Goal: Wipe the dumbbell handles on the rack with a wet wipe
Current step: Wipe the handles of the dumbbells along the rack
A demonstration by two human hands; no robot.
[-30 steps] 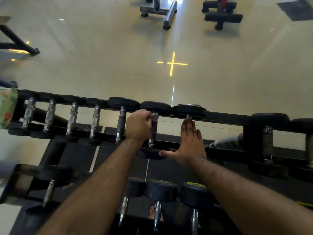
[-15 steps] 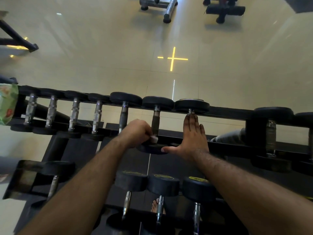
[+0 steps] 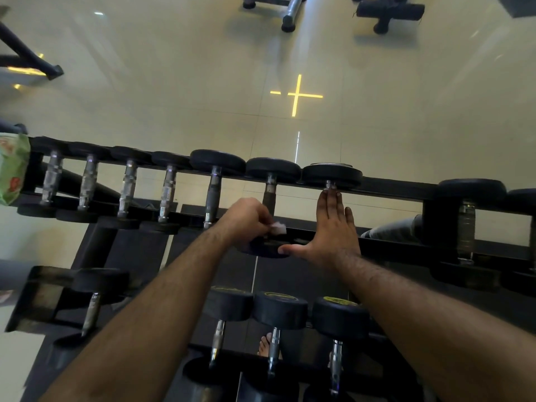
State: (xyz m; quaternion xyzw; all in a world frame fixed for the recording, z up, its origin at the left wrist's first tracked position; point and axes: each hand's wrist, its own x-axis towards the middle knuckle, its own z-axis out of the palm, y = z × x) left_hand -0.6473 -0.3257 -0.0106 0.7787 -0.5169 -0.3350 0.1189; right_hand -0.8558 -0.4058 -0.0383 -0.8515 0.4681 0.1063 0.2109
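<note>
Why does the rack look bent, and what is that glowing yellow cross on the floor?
Head view: the wide-angle lens bows the dumbbell rack toward the picture's edges. The yellow cross appears to be a light mirrored in the glossy floor, which also shows pale glare streaks. The edges are soft; the left hand with its wet wipe and the flat right hand are fairly sharp.

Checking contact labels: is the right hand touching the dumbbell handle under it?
Touching. The head view shows the right hand lying flat along the dumbbell handle, covering it, with only its far tip visible beyond the fingertips.
</note>
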